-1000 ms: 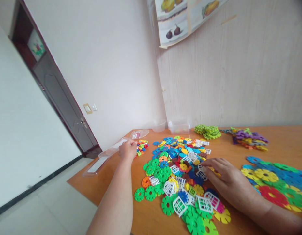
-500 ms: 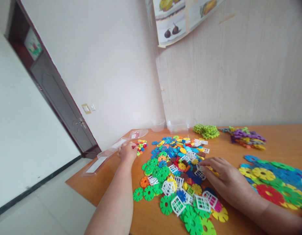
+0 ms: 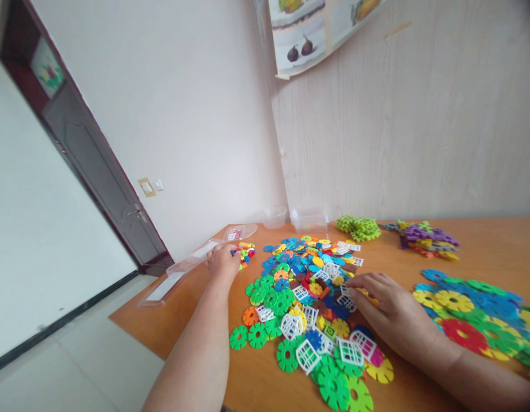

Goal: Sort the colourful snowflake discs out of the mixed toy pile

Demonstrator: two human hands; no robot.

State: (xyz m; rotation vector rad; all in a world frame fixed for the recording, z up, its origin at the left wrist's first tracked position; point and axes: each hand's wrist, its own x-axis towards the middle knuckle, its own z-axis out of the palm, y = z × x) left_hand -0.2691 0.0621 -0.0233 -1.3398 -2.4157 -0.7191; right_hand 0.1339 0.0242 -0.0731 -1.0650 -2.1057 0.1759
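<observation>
Dial centred on the mixed heap, twelve pointing away from you.

Item: your left hand (image 3: 224, 263), ten o'clock. Fingers curled, back of the hand up, at the near-left side of the small brick heap (image 3: 246, 258); whether they grasp a brick, you cannot tell from here. Forearm slants down toward seven.

Item: your right hand (image 3: 389, 303), three o'clock. Palm down, fingers bent, thumb and forefinger tips at a white lattice piece (image 3: 346, 303); pinched or merely touched, you cannot tell. Forearm runs out toward four.

Item: the mixed heap (image 3: 271, 300), between your hands: notched discs, white lattices, small bricks.

Item: large disc heap (image 3: 465, 335), just beyond your right wrist, three to four.

Item: green interlocking pieces (image 3: 358, 228), one o'clock; purple stack (image 3: 430, 234), nearer two.

Item: clear tub (image 3: 310, 221), twelve, by the wall; clear lids (image 3: 164, 288), nine to ten, along the left edge.

Room: wooden tabletop (image 3: 183, 329) shows between your left forearm and that edge, and at two, between purple stack and large discs.
</observation>
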